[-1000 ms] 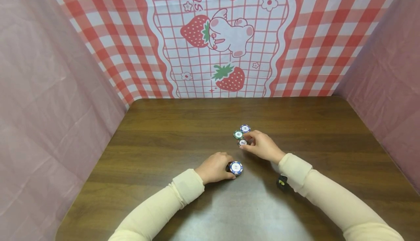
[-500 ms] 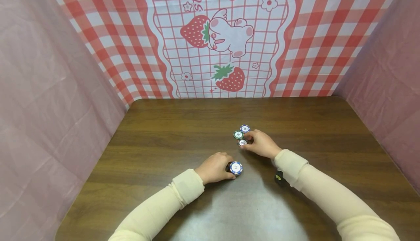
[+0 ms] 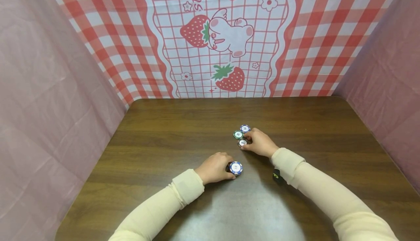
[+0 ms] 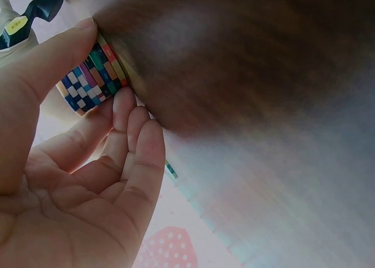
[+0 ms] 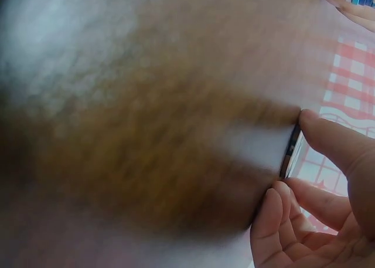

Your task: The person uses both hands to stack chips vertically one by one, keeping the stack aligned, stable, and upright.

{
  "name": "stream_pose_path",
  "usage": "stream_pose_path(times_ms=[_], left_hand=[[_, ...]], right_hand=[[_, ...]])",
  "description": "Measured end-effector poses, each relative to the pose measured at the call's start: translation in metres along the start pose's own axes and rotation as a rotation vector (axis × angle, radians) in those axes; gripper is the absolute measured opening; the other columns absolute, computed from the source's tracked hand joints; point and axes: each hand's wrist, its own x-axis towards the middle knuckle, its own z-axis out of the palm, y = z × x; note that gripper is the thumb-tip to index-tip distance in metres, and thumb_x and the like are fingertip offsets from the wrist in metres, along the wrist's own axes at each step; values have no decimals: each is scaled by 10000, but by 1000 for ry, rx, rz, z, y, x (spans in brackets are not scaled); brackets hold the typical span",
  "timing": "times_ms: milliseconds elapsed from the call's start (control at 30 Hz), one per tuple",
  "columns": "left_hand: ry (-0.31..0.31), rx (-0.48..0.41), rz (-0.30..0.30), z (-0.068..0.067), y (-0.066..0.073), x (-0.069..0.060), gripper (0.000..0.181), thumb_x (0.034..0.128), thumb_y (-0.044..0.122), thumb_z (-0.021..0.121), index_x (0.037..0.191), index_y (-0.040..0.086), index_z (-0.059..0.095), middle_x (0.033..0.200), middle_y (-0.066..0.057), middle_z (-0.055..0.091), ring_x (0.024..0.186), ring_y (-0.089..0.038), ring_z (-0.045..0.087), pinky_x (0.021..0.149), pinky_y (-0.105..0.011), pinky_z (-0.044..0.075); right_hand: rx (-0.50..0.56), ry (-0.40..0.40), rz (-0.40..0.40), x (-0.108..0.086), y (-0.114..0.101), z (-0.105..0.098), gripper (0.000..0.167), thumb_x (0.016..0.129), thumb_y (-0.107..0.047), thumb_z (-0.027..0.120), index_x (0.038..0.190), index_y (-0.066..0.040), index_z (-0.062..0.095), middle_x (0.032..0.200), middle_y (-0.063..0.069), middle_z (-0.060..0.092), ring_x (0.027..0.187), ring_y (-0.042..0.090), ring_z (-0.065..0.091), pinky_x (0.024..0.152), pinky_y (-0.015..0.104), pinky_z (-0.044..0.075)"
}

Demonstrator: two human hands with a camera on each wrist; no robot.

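Observation:
In the head view, my left hand curls round a stack of poker chips standing on the table; its top chip is blue and white and marked 10. The left wrist view shows the stack's many-coloured edges between thumb and fingers. Farther back, my right hand pinches a dark-rimmed poker chip by its edge. That chip lies flat on the table in the right wrist view. Just behind it lie a green poker chip and a blue poker chip.
The brown wooden table carries everything. A red-and-white checked cloth with strawberries hangs along its back edge, and pink curtains flank the sides. A black device sits under the right wrist.
My right wrist and forearm have shifted slightly left, while the fingers keep to the same dark-rimmed chip. The left hand, the stack and the other chips have not moved.

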Motion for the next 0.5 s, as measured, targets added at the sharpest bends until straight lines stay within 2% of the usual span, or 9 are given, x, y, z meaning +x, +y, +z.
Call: stream_pose_path(times_ms=[500], left_hand=[[2,-9,0,0,0,0,408,750,346,827,1069,119,712,966,17,710,908,-129,633,842,-257,500]], right_hand=[[-18,14,5,0,-3,-1,292,807,-239,787,993,-26,712,928,98,605,812,196,555,754,409,483]])
